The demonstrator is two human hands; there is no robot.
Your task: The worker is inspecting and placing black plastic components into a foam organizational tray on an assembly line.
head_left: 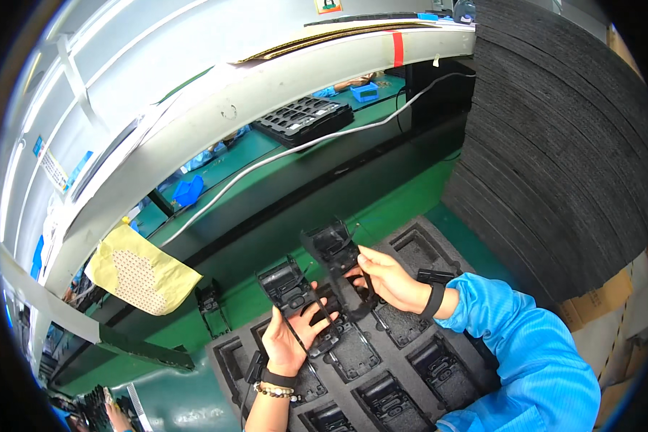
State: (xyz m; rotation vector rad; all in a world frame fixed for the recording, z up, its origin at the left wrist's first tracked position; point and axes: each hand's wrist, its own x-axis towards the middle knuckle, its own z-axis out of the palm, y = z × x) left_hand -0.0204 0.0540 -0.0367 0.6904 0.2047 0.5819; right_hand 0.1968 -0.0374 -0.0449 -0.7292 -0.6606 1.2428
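Both hands are raised over a grey foam tray, each holding a black plastic part with thin legs.

The left hand is loosely closed on one black frame: the palm faces up, the thumb is at the frame's left edge, and the fingers are partly spread, curling up among the legs rather than clenched. The frame's broad end tilts up past the fingers, and its legs run down across the palm toward the tray.

The right hand has a firmer, narrower hold on a second frame, pinching its right side between the thumb and the bent fingers. How far the fingertips reach behind it is hidden. This frame is just beside the first one, a little higher and to the right, also tilted; the two appear apart at their broad ends, though whether they touch lower down cannot be told.

Below, more black parts lie in the tray's compartments. A black band circles the right wrist below a blue sleeve; a beaded bracelet is on the left.
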